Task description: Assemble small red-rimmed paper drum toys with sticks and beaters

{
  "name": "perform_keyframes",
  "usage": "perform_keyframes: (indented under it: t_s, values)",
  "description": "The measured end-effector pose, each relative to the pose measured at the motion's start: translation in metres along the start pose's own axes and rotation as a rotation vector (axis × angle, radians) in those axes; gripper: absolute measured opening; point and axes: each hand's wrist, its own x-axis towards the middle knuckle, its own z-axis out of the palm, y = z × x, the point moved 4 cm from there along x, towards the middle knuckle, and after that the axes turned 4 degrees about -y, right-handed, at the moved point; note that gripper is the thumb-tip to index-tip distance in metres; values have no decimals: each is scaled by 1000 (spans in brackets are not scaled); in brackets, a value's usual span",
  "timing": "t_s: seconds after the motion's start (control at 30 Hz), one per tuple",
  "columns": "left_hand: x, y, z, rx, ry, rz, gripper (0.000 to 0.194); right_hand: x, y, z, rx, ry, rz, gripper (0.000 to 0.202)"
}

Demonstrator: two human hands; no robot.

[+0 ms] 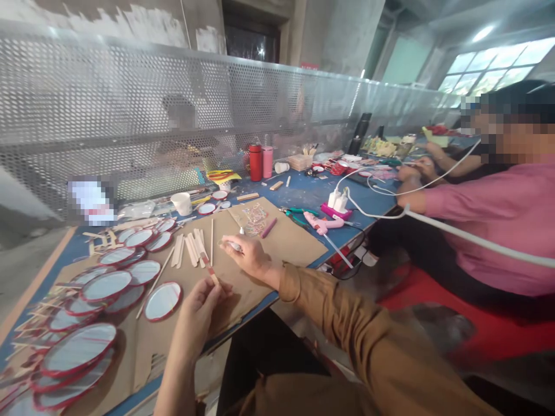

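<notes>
A short wooden stick with a reddish-brown part [209, 268] is pinched between the fingertips of my left hand [205, 300], above the cardboard sheet [295, 240]. My right hand [249, 254] is closed around a small white bottle [234, 245], to the right of the stick and apart from it. Just beyond my left hand lie several flat wooden sticks [191, 248] side by side. A round, red-rimmed disc [162, 301] rests on the cardboard left of my left hand, with a thin rod [155, 282] beside it.
Red-rimmed discs [106, 286] pile up at the left. A paper cup [181, 203], red bottle [255, 162] and pink bottle [267, 162] stand farther back. A pink glue gun [323, 223] and power strip [336, 212] lie right. A person in pink [498, 225] sits at the right.
</notes>
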Motion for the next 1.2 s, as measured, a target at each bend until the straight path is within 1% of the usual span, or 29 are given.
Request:
perform_keyframes:
  t_s: [0.07,0.17,0.27,0.33,0.43,0.5,0.57,0.63,0.73,0.83,0.97,1.07,1.2]
  values:
    - [3,4,2,26,-46,-45,35,1,-1,1,15,-18,6,24]
    - [7,11,8,54,-159,-121,30,3,-4,2,48,-23,4,22]
    - [8,15,9,-3,-136,-164,32,6,-7,3,116,12,0,20]
    - [5,16,10,-33,-117,-159,34,9,-5,6,176,17,23,20]
    - [1,14,11,-64,-66,-117,35,15,4,12,295,6,143,18]
    - [0,13,12,-63,-45,-101,35,18,9,15,363,5,228,22]
    - [-1,11,12,-47,-26,-89,33,19,9,15,401,15,272,25]
    - [-1,10,13,-27,-25,-90,32,19,6,12,419,29,281,26]
    - [-1,10,13,-4,-45,-86,30,17,0,4,448,41,263,23]
    - [-2,13,14,11,-54,-90,29,13,-6,-3,453,58,201,21]
    - [-4,17,16,38,-30,-122,26,10,-9,-12,340,105,54,18]
    - [-4,18,17,46,-22,-138,25,11,-9,-15,241,99,-39,16]
    - [-4,16,17,-5,-6,-109,28,15,-9,-17,207,72,-74,13]
